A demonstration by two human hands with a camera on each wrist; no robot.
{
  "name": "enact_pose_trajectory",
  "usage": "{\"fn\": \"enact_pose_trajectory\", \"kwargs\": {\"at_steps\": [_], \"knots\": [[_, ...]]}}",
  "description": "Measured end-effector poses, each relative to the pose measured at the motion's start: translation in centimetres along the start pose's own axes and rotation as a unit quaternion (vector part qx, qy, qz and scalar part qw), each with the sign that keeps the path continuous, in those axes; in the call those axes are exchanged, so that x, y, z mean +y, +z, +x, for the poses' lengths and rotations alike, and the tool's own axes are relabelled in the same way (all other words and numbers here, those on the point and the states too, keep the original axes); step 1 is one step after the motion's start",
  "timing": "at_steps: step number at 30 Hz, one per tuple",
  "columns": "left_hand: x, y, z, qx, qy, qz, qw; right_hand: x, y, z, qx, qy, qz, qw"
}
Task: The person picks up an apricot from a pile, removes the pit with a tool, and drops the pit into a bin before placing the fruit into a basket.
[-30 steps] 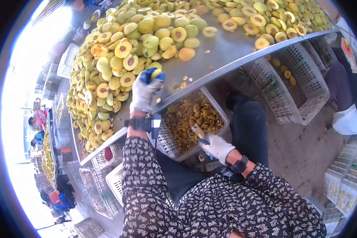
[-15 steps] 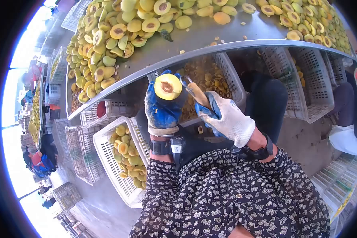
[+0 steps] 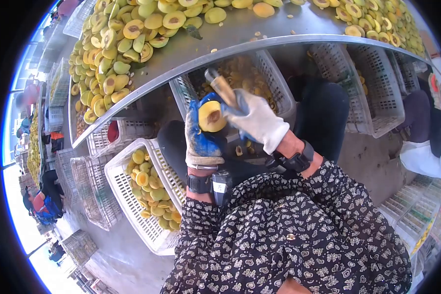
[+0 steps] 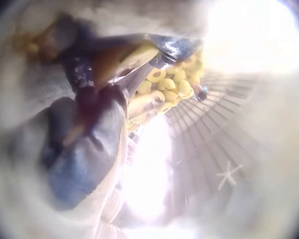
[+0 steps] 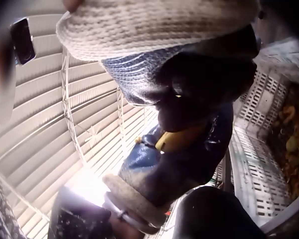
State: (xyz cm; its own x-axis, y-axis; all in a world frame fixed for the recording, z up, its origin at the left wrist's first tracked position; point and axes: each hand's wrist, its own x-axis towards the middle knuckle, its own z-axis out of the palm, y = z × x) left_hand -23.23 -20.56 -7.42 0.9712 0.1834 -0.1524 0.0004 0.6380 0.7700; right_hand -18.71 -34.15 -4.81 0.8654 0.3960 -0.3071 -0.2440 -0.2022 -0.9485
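Observation:
My left hand (image 3: 203, 142), in a white glove with a blue-coated palm, holds a peach half (image 3: 211, 116) with its cut face up. A brown hollow shows at the middle of that face. My right hand (image 3: 257, 120), gloved alike, grips the wooden handle of a pitting tool (image 3: 224, 90). Its metal head points up and left, beyond the fruit, and the right fingers are close beside the peach half. In the right wrist view the gloves largely cover the peach half (image 5: 182, 139). The left wrist view shows part of its side (image 4: 122, 62) against the blue glove.
A metal table (image 3: 220, 41) bears heaps of halved peaches (image 3: 112, 44). Beneath its edge stands a crate (image 3: 281, 93) of brownish scraps. A white crate (image 3: 125, 183) of peach halves stands at my left. More crates (image 3: 384, 103) stand at the right, near another person's leg (image 3: 416, 108).
My left hand came back from the heap with a peach half. My right hand rose beside it with the pitting tool, whose head has since swung up and left past the fruit.

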Motion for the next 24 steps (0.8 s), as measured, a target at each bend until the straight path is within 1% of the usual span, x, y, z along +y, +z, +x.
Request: {"fn": "enact_pose_trajectory", "kwargs": {"at_steps": [1,2,3,4,5,6,7,8,9,10,11,12,14,15,17,18,20,21,23,24], "knots": [[-0.3,-0.5,0.4,0.004,-0.033,-0.043,0.999,0.4,-0.4,0.0,0.013,0.035,0.057,0.998],[-0.4,-0.9,0.6,0.009,-0.066,-0.085,0.994,-0.7,-1.0,-0.8,0.034,0.047,0.085,0.995],[0.6,-0.3,0.8,0.048,-0.143,-0.248,0.957,-1.2,-1.3,-1.6,0.03,0.058,0.038,0.997],[0.4,-0.3,0.8,0.049,-0.143,-0.248,0.957,-1.2,-1.5,-2.3,0.028,0.068,-0.01,0.997],[-0.1,-0.1,0.6,0.067,-0.054,-0.112,0.99,-1.1,-1.5,-3.0,-0.006,0.09,-0.05,0.995],[-0.5,0.0,0.7,0.083,0.036,0.026,0.996,-0.9,-1.5,-3.6,-0.038,0.113,-0.089,0.989],[-0.4,-0.4,1.0,0.027,0.2,0.457,0.866,0.7,-0.9,-3.9,-0.034,0.036,-0.177,0.983],[-0.7,-0.4,1.0,0.024,0.198,0.456,0.867,0.6,-0.6,-4.3,-0.059,0.043,-0.19,0.979],[-1.0,-0.3,1.1,0.022,0.14,0.281,0.949,1.0,-0.3,-4.4,-0.057,0.023,-0.207,0.976],[-1.2,-0.2,1.1,0.02,0.076,0.095,0.992,1.4,0.0,-4.4,-0.056,0.004,-0.224,0.973],[-1.3,0.8,0.7,-0.001,0.174,0.291,0.941,1.2,0.0,-4.3,-0.06,0.023,-0.228,0.971],[-1.4,0.8,0.6,-0.002,0.172,0.29,0.941,1.4,0.0,-4.3,-0.059,0.024,-0.228,0.972],[-1.4,0.6,0.6,0.018,0.126,0.155,0.98,1.8,0.3,-4.2,-0.05,-0.007,-0.284,0.957],[-1.4,0.5,0.6,0.019,0.125,0.156,0.98,1.9,0.4,-4.2,-0.052,-0.006,-0.283,0.958],[-1.7,0.4,0.8,0.046,0.102,0.092,0.989,2.1,0.5,-4.2,-0.067,0.022,-0.258,0.964],[-1.9,0.5,0.7,0.047,0.1,0.093,0.989,2.1,0.7,-4.4,-0.068,0.023,-0.256,0.964],[-2.0,0.6,0.7,0.058,0.066,0.008,0.996,1.9,1.0,-4.8,-0.08,0.054,-0.225,0.97],[-2.1,0.3,0.7,0.06,0.064,0.008,0.996,2.4,1.3,-5.1,-0.081,0.056,-0.224,0.97],[-2.2,-0.3,1.1,0.064,-0.01,0.024,0.998,3.6,1.6,-5.3,-0.048,0.036,-0.213,0.975],[-2.1,-0.3,1.2,0.066,-0.046,0.031,0.996,3.7,1.4,-5.5,-0.047,0.037,-0.213,0.975]]}}
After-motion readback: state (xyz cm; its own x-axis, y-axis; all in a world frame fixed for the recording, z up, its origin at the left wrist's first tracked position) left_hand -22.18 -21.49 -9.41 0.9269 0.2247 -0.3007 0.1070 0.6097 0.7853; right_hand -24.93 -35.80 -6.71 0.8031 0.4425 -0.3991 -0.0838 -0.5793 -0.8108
